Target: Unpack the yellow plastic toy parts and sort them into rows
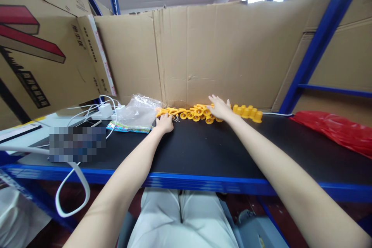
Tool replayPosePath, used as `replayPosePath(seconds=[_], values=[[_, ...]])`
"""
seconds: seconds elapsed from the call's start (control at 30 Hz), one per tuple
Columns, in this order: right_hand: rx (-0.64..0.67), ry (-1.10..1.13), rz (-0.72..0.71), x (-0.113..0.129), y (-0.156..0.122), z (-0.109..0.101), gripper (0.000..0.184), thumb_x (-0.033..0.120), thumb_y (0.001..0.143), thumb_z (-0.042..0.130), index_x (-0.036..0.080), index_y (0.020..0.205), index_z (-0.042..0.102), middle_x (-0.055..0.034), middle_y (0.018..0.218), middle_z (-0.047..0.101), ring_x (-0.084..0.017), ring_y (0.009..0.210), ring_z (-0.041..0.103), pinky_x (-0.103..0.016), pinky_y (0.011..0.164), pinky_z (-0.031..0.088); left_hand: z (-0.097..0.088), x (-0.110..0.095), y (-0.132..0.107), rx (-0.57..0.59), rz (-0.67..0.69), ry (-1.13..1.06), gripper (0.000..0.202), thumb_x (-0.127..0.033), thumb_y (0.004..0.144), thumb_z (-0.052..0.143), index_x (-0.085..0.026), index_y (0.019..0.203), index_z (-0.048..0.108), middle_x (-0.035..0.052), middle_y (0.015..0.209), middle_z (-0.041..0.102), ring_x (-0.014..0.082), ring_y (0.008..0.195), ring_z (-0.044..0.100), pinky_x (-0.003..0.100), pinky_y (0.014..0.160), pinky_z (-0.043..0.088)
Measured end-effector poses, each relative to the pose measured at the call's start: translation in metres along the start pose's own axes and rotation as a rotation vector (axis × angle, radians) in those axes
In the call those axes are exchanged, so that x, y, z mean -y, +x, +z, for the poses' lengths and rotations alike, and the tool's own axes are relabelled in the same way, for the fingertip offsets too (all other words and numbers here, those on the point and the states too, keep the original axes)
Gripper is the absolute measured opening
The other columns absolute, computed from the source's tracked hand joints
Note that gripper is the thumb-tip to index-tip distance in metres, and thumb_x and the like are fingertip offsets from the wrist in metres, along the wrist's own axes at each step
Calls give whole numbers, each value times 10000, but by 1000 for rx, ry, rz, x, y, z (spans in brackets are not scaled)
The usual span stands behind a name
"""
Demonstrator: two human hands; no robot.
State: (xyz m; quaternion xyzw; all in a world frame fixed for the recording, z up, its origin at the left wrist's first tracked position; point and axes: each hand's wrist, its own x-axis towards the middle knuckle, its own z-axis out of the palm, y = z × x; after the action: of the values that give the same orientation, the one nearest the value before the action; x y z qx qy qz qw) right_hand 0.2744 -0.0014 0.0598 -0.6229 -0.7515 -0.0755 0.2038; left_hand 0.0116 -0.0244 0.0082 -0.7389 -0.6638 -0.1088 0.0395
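A row of yellow plastic pieces lies on the black tabletop against the cardboard wall. Round, cup-like ends face me in the middle, and thin, stick-like yellow parts lie to the left. My left hand rests at the left end of the row, fingers forward and apart, touching or just beside the thin parts. Over the right part of the pile, my right hand is spread open, covering some cups. Right of it stand joined, rounded yellow pieces. Neither hand visibly grips anything.
A clear plastic bag lies left of my left hand. Farther left are white chargers and cables and a blurred-out item. A red plastic bag lies at the right. The blue shelf edge runs along the front.
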Motion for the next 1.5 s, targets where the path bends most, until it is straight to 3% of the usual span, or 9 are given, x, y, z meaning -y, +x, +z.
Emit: replayPosePath(seconds=[0.2,0.43,0.57,0.67,0.87,1.07,1.27,1.4,1.5], values=[[-150,102,118,-44,3,-13,552,351,871,465,213,1402,401,-107,1504,308,-323,1352,319,-639,1068,187,-6,1,3,-48,-53,-11,437,-254,857,383,-215,1287,451,125,1453,358,309,1350,289,569,1044,295],[-428,229,333,-99,-14,-7,418,267,847,446,174,1245,533,-154,1342,503,-323,1236,452,-498,1005,341,-12,22,5,-65,-217,-31,493,-225,867,376,-215,1360,388,142,1488,306,297,1334,333,528,1009,367],[-456,241,430,-118,-29,-3,379,198,836,424,162,1190,553,-173,1286,525,-297,1178,480,-439,968,372,-4,32,10,-39,-154,-43,484,-267,910,305,-273,1389,371,107,1521,263,298,1387,244,583,1030,319],[-456,199,519,-130,-33,0,383,197,818,434,145,1177,560,-162,1271,530,-270,1156,489,-406,967,375,0,35,13,-39,-158,-40,479,-258,916,282,-285,1384,381,121,1484,331,304,1355,306,601,1024,312],[-498,168,635,-150,-39,10,442,204,801,461,150,1236,519,-158,1302,504,-288,1211,455,-486,982,375,4,40,18,-81,-131,-72,452,-244,919,278,-267,1347,421,132,1434,399,305,1309,371,627,1019,298],[-406,153,693,-158,-47,17,519,214,816,468,200,1334,441,-123,1403,435,-302,1279,403,-531,1000,362,7,40,19,-133,-93,-68,396,-190,889,356,-230,1256,496,124,1384,469,295,1299,383,670,1051,203],[-232,143,688,-159,-49,20,634,204,793,511,252,1409,369,-66,1514,298,-311,1329,336,-546,1024,330,5,38,19,-192,-100,-50,337,-174,875,377,-183,1166,547,145,1322,520,303,1209,479,653,1019,281],[-195,133,671,-161,-49,23,627,203,779,513,268,1392,398,-87,1481,357,-341,1293,378,-580,982,346,6,37,18,-181,-90,-43,392,-148,872,358,-201,1224,523,128,1370,488,296,1263,441,647,1057,232],[-182,105,674,-160,-49,22,595,201,765,516,264,1354,446,-116,1392,469,-354,1237,437,-589,948,362,7,38,18,-145,-47,-33,505,-99,853,335,-252,1317,465,75,1475,377,275,1360,318,645,1091,161]])
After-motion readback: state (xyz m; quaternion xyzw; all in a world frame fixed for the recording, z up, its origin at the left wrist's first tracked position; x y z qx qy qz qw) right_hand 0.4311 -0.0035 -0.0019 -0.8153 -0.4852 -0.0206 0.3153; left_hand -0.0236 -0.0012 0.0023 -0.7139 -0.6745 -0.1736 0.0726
